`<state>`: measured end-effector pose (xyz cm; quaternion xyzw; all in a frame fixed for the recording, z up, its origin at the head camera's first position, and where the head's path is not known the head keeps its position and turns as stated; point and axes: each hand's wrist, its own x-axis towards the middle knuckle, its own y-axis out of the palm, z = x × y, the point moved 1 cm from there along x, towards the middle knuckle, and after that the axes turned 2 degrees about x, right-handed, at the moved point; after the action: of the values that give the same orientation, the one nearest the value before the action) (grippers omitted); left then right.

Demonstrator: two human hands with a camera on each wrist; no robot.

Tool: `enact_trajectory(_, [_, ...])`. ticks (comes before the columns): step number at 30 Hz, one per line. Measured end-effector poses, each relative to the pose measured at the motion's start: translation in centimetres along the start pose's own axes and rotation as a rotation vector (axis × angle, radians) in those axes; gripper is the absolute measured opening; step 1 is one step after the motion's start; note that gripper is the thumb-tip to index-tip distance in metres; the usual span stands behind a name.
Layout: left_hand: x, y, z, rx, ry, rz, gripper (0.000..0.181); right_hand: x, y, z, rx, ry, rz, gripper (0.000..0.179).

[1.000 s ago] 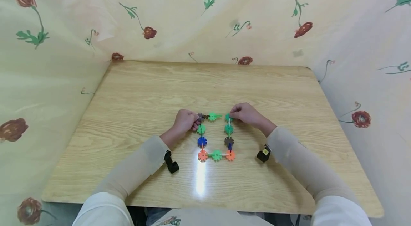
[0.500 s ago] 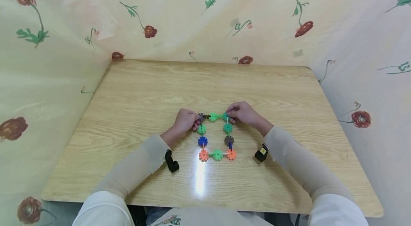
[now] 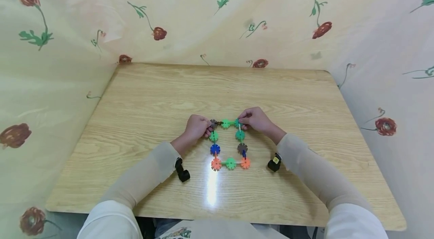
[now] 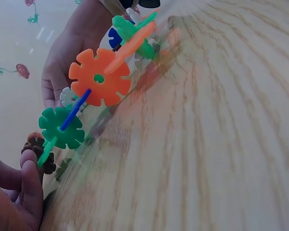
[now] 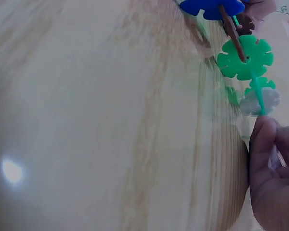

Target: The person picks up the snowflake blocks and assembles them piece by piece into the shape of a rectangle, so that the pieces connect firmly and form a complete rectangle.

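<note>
Notched plastic discs [image 3: 231, 163], slotted into one another, form a rectangular ring in the head view, in green, orange, blue and dark brown. At its far left corner my left hand [image 3: 197, 127] pinches a dark brown disc [image 3: 213, 123]. My right hand [image 3: 256, 121] pinches a teal disc [image 3: 237, 122] at the far right corner. Between these corners lies a light green disc [image 3: 225, 123], its right end meeting the teal one. In the left wrist view, thumb and finger grip the brown disc [image 4: 49, 166] beside a green disc [image 4: 62, 127]. Fingertips partly hide both held discs.
The ring lies on a wood-grain table [image 3: 162, 92], with two orange discs [image 3: 216, 164] at its near corners. Flower-patterned cloth [image 3: 190, 16] surrounds the table's back and sides. Black wrist cameras [image 3: 183, 174] hang beneath both forearms.
My right hand has moved slightly left with the teal disc, and the gap between it and the light green disc has closed. My left hand has stayed nearly still, holding the brown disc.
</note>
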<state>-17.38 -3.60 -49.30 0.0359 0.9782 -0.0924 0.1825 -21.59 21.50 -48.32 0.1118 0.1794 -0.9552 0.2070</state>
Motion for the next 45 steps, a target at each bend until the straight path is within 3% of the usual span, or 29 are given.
enact_trajectory(7, [-0.1,0.1,-0.2,-0.023,-0.019,-0.008,0.019,0.2,0.1,0.3,-0.036,-0.015,-0.011,0.012])
enact_trajectory(12, [-0.1,0.0,0.0,-0.086,-0.044,-0.02,0.02,0.7,-0.4,0.9,-0.05,-0.05,-0.025,0.026])
enact_trajectory(18, [-0.5,-0.8,0.6,-0.147,-0.071,-0.044,0.024,0.6,-1.8,1.8,-0.105,-0.095,-0.127,0.032])
enact_trajectory(21, [-1.1,-1.6,0.9,-0.088,-0.089,-0.007,0.023,-0.2,-2.6,1.9,-0.222,-0.073,-0.161,0.029])
enact_trajectory(24, [-2.2,-2.3,1.1,-0.01,-0.123,0.071,0.024,-1.5,-2.9,1.9,-0.399,-0.044,-0.158,0.028])
enact_trajectory(28, [-4.0,-3.0,1.2,0.093,-0.148,0.192,0.028,-3.7,-2.6,1.9,-0.523,0.075,-0.064,0.032])
enact_trajectory(32, [-5.6,-3.1,1.2,0.199,-0.123,0.274,0.031,-5.5,-1.8,1.9,-0.434,0.21,0.053,0.035])
enact_trajectory(35, [-6.5,-3.0,1.0,0.303,-0.074,0.301,0.035,-5.8,-1.6,1.9,-0.302,0.241,0.076,0.037])
enact_trajectory(38, [-6.8,-2.9,0.8,0.374,-0.018,0.297,0.036,-5.3,-1.9,1.7,-0.173,0.205,0.054,0.041])
enact_trajectory(41, [-6.5,-2.8,0.9,0.372,0.007,0.281,0.036,-4.7,-2.4,1.3,-0.05,0.126,0.02,0.047])
enact_trajectory(45, [-5.6,-2.8,0.9,0.331,-0.011,0.259,0.034,-4.4,-2.7,0.9,-0.03,0.037,-0.015,0.051])
